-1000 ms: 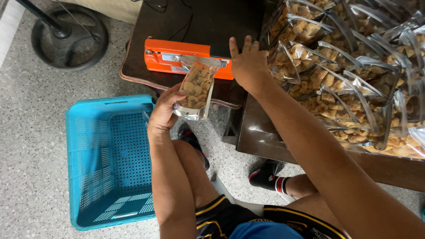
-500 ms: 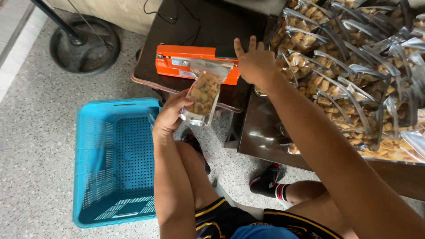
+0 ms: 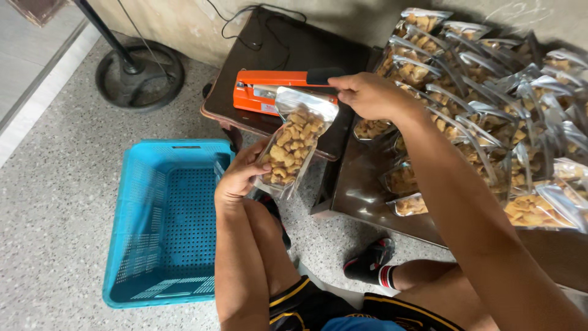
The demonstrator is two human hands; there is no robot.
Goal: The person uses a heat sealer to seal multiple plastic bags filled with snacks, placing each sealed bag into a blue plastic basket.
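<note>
My left hand (image 3: pixel 240 178) grips the snack pouch (image 3: pixel 293 142); right hand (image 3: pixel 366 95) clasps the sealer's handle (image 3: pixel 326 75). Pouch mouth seems skewed, risking a crooked seal.

The pouch (image 3: pixel 293 142) is clear glossy plastic with a silvery foil back, showing rough, matt golden snack pieces. The sealer (image 3: pixel 275 91) has a smooth orange painted body and a matt black handle. The basket (image 3: pixel 165 227) is perforated blue plastic. The small table (image 3: pixel 294 49) looks like dark polished wood; the floor (image 3: pixel 55 202) is speckled stone.
</note>
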